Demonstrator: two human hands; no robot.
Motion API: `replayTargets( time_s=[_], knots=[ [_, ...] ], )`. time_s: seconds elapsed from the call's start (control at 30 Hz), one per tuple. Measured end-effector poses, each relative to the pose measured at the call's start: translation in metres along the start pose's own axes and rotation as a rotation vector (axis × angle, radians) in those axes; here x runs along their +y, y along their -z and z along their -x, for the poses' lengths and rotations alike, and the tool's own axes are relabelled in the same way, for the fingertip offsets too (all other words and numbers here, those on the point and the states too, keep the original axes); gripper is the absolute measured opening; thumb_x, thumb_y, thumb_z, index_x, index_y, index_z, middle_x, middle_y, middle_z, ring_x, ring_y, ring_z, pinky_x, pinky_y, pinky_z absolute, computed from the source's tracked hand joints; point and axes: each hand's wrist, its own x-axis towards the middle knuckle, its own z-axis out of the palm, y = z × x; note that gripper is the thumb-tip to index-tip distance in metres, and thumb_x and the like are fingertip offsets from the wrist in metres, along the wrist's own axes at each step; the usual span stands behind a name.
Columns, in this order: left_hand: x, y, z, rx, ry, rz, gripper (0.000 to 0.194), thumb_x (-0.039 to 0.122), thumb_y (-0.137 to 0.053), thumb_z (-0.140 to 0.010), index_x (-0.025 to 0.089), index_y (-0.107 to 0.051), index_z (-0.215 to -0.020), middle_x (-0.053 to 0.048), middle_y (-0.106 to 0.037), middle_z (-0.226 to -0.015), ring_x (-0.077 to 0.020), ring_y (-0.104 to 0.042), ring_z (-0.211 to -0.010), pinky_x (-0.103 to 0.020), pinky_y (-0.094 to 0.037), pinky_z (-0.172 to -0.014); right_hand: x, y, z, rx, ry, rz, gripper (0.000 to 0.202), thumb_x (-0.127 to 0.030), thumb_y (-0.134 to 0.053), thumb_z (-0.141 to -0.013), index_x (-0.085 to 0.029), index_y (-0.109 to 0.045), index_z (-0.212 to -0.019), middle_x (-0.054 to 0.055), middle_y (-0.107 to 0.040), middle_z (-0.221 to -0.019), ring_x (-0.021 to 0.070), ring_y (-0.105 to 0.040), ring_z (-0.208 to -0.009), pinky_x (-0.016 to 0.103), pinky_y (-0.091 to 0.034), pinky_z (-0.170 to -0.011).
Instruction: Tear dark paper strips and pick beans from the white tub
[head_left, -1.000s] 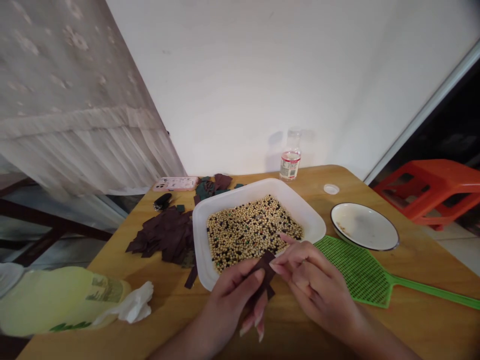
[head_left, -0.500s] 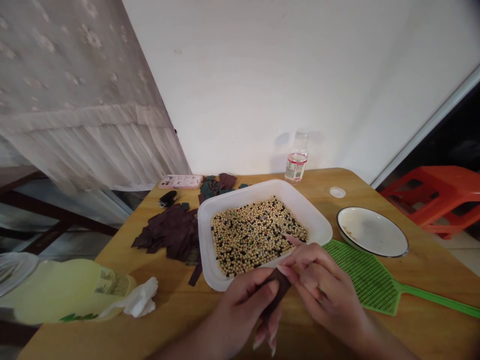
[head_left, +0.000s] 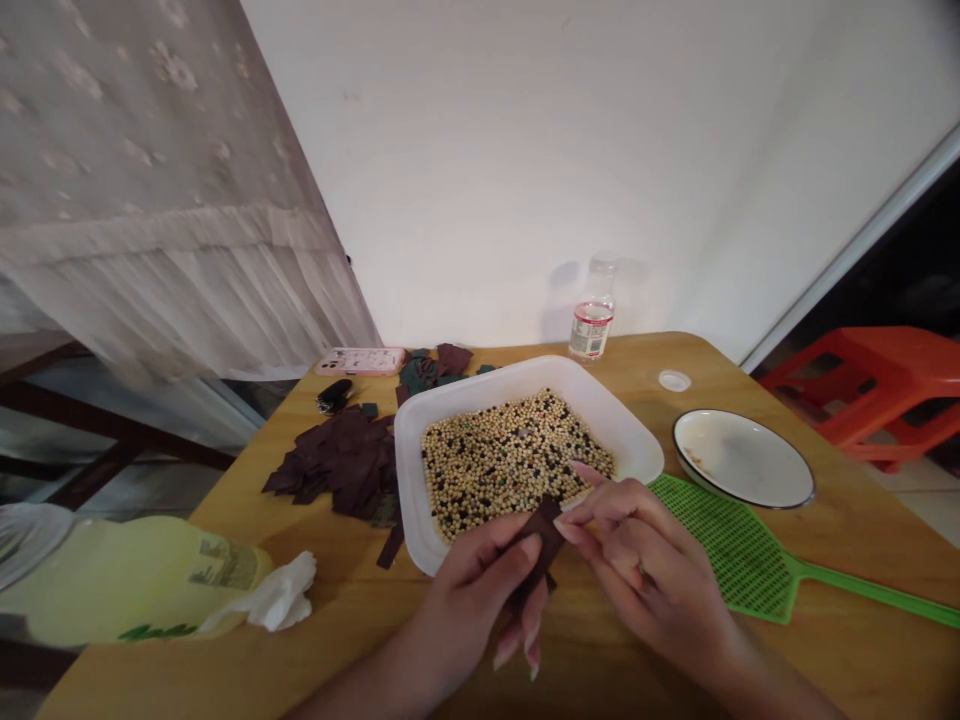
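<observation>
My left hand (head_left: pixel 472 595) grips a small dark brown flat piece (head_left: pixel 541 545), thumb on top and fingers beneath; its material is unclear. At the right edge of that piece, my right hand (head_left: pixel 649 565) has thumb and fingertips pinched together, touching it, with one finger stretched above. Anything tiny between those fingertips cannot be made out. Just beyond both hands stands a white plastic tub (head_left: pixel 637 452) holding many small round cream and black beads or seeds (head_left: pixel 510 455). Left of the tub lies a heap of similar dark brown pieces (head_left: pixel 341 462).
Dark green scraps (head_left: pixel 420 375), a pink phone (head_left: pixel 361 361) and a black key fob (head_left: pixel 334 396) lie behind the heap. A yellowish jar (head_left: pixel 150 580) and crumpled tissue (head_left: pixel 281 595) are left; a bottle (head_left: pixel 591 325), plate (head_left: pixel 750 455) and green fly swatter (head_left: pixel 739 550) right.
The left hand has turned the brown piece so more of its flat face shows. The right fingertips have shifted from its top corner to its right edge.
</observation>
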Motion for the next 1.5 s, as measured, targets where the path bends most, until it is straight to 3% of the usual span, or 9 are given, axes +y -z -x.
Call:
replayTargets(
  time_s=[0.13, 0.23, 0.53, 0.7, 0.83, 1.03, 1.17, 1.33, 1.5],
  knots=[
    [0.0, -0.002, 0.001, -0.047, 0.0, -0.029, 0.028, 0.044, -0.052, -0.085, 0.016, -0.057, -0.086, 0.007, -0.049, -0.046, -0.0021, -0.035, -0.03, -0.012, -0.028, -0.03, -0.002, 0.0, -0.003, 0.019, -0.066, -0.033, 0.033, 0.002, -0.053, -0.077, -0.021, -0.034, -0.063, -0.004, -0.05, -0.073, 0.0095, -0.061, -0.07, 0.043, -0.053, -0.093],
    [0.004, -0.002, 0.001, -0.021, -0.005, -0.013, 0.029, 0.043, -0.052, -0.085, 0.015, -0.058, -0.09, 0.007, -0.049, -0.045, -0.002, -0.034, -0.029, -0.012, -0.03, -0.031, -0.003, 0.001, -0.007, 0.04, -0.105, -0.066, 0.035, 0.002, -0.053, -0.078, -0.021, -0.031, -0.062, -0.005, -0.049, -0.071, 0.0091, -0.061, -0.07, 0.042, -0.054, -0.091],
    [0.0, -0.002, 0.001, -0.034, 0.008, -0.025, 0.029, 0.044, -0.052, -0.085, 0.016, -0.056, -0.086, 0.007, -0.049, -0.045, -0.0019, -0.034, -0.029, -0.012, -0.028, -0.031, -0.003, -0.001, -0.007, 0.037, -0.114, -0.067, 0.035, 0.0, -0.054, -0.079, -0.021, -0.031, -0.062, -0.005, -0.048, -0.07, 0.0096, -0.061, -0.069, 0.042, -0.054, -0.089],
    [0.003, -0.001, 0.0, -0.017, -0.006, 0.0, 0.028, 0.044, -0.053, -0.084, 0.016, -0.054, -0.086, 0.008, -0.048, -0.044, -0.0017, -0.032, -0.028, -0.014, -0.033, -0.032, -0.004, 0.0, -0.006, 0.043, -0.113, -0.059, 0.035, 0.0, -0.053, -0.078, -0.021, -0.032, -0.061, -0.005, -0.049, -0.07, 0.0102, -0.062, -0.069, 0.044, -0.053, -0.09],
    [0.004, -0.004, 0.001, -0.061, 0.026, -0.083, 0.031, 0.046, -0.051, -0.085, 0.015, -0.053, -0.08, 0.006, -0.05, -0.046, -0.0022, -0.036, -0.031, -0.012, -0.027, -0.031, -0.004, 0.0, -0.006, 0.044, -0.128, -0.064, 0.035, -0.002, -0.054, -0.078, -0.021, -0.031, -0.06, -0.005, -0.05, -0.069, 0.0101, -0.062, -0.069, 0.043, -0.053, -0.092],
    [0.002, -0.003, 0.001, -0.005, -0.007, -0.047, 0.03, 0.046, -0.052, -0.085, 0.016, -0.055, -0.087, 0.009, -0.046, -0.043, -0.0016, -0.029, -0.028, -0.014, -0.031, -0.033, -0.003, -0.001, -0.005, 0.032, -0.122, -0.071, 0.035, 0.0, -0.054, -0.079, -0.021, -0.031, -0.062, -0.006, -0.047, -0.07, 0.0085, -0.06, -0.07, 0.042, -0.053, -0.092],
    [0.003, -0.004, 0.001, -0.054, 0.003, -0.094, 0.032, 0.047, -0.052, -0.084, 0.015, -0.056, -0.085, 0.007, -0.048, -0.045, -0.0023, -0.034, -0.029, -0.013, -0.026, -0.03, -0.002, -0.001, -0.004, 0.022, -0.122, -0.071, 0.036, 0.0, -0.054, -0.079, -0.02, -0.03, -0.063, -0.006, -0.045, -0.071, 0.0082, -0.06, -0.071, 0.044, -0.051, -0.095],
    [0.003, -0.002, 0.0, 0.019, -0.007, -0.01, 0.028, 0.044, -0.054, -0.084, 0.016, -0.057, -0.088, 0.008, -0.047, -0.042, -0.0019, -0.031, -0.028, -0.013, -0.028, -0.03, -0.002, -0.002, -0.004, 0.027, -0.103, -0.076, 0.035, 0.003, -0.053, -0.077, -0.02, -0.031, -0.063, -0.006, -0.046, -0.073, 0.008, -0.061, -0.072, 0.041, -0.051, -0.094],
    [-0.001, 0.0, -0.003, -0.006, -0.035, -0.011, 0.029, 0.045, -0.054, -0.084, 0.016, -0.058, -0.086, 0.007, -0.049, -0.043, -0.0024, -0.033, -0.028, -0.012, -0.025, -0.029, -0.003, -0.005, 0.002, -0.037, -0.035, -0.072, 0.031, 0.002, -0.053, -0.077, -0.021, -0.036, -0.064, -0.004, -0.05, -0.077, 0.0081, -0.058, -0.071, 0.043, -0.048, -0.098]
  ],
)
